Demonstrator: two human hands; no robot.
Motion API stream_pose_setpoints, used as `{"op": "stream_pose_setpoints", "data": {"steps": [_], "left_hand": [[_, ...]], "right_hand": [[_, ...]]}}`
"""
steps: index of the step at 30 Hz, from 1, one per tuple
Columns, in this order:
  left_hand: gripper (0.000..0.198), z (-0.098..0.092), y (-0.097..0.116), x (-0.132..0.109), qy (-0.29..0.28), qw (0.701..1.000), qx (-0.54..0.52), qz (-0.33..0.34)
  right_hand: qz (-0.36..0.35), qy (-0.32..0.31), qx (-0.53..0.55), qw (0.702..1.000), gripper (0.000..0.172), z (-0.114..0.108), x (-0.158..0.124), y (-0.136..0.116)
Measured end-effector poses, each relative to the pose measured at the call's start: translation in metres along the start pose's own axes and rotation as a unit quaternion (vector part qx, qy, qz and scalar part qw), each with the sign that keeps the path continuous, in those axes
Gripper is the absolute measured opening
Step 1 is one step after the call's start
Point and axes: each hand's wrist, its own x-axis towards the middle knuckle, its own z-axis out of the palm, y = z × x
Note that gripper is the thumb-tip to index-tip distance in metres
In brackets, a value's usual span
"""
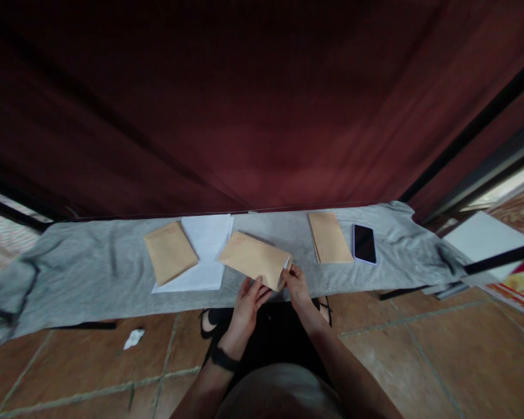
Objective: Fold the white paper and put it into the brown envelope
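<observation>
A tan paper envelope (253, 256) is held at a slant over the front of the cloth-covered bench, its open end to the right with a bit of white paper showing there. My left hand (249, 299) grips its lower edge, fingers partly hidden beneath. At the open right end, my right hand (294, 283) pinches the flap and paper. To the left, more tan envelopes (170, 251) lie partly over white paper sheets (206, 247). On the right rests another small stack of tan envelopes (330, 237).
A phone (364, 244) in a pale purple case lies right of the right-hand stack. Grey cloth (113, 262) covers the narrow bench. A dark red curtain (253, 145) hangs behind. On the tiled floor lies a crumpled white scrap (134, 338); flat white boards (484, 244) stand at right.
</observation>
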Motion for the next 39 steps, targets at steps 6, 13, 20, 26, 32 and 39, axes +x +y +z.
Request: {"op": "stream_pose_setpoints", "data": {"steps": [6, 13, 20, 26, 32, 39], "left_hand": [[0.039, 0.014, -0.009, 0.007, 0.022, 1.000, -0.011, 0.001], [0.043, 0.017, -0.003, 0.023, -0.002, 0.998, 0.047, 0.050], [0.047, 0.018, 0.008, 0.032, 0.003, 0.995, 0.086, 0.059], [0.042, 0.020, 0.004, 0.033, 0.021, 0.994, 0.092, 0.051], [0.076, 0.021, 0.002, 0.021, -0.032, 0.994, 0.104, 0.027], [0.109, 0.019, -0.005, 0.025, 0.017, 0.991, 0.129, 0.042]], "right_hand": [[0.008, 0.017, 0.037, 0.999, 0.030, 0.002, -0.002, 0.003], [0.033, 0.025, 0.050, 0.998, 0.029, 0.003, -0.002, 0.003], [0.051, 0.029, 0.045, 0.997, 0.033, 0.005, -0.003, 0.000], [0.053, 0.029, 0.039, 0.997, 0.034, 0.004, -0.006, -0.004], [0.051, 0.018, 0.032, 0.998, 0.035, 0.006, -0.006, -0.004], [0.059, 0.002, -0.007, 0.998, 0.032, 0.005, -0.001, 0.000]]}}
